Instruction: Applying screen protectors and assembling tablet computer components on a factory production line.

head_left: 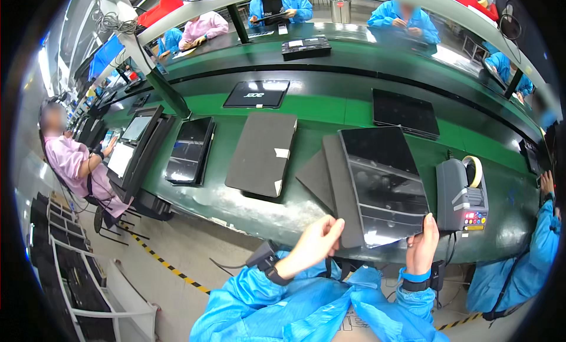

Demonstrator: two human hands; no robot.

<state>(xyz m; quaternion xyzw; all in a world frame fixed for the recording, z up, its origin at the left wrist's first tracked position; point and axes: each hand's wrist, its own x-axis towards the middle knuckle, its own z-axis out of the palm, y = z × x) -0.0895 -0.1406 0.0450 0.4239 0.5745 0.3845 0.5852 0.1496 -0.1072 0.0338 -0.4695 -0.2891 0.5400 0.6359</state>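
Observation:
A glossy black screen panel (386, 180) lies tilted over a dark grey foam sheet (341, 183), just in front of me. My right hand (421, 245) grips the panel's near right corner, thumb and fingers around the edge. My left hand (318, 242) is closed, its fingertips pinched beside the foam sheet's near left edge. Whatever is between those fingers is too small to make out. Under the sheet, another dark grey piece (318, 180) sticks out to the left. Right of the panel stands a grey tape dispenser (461, 195) with a roll of pale tape (472, 171).
To the left lie a grey foam-covered stack (262, 153) with white tape tabs and a stack of black panels (190, 150). Farther back are a black laptop lid (257, 94) and another dark panel (405, 113). Co-workers sit around; a green post (168, 94) rises at the left.

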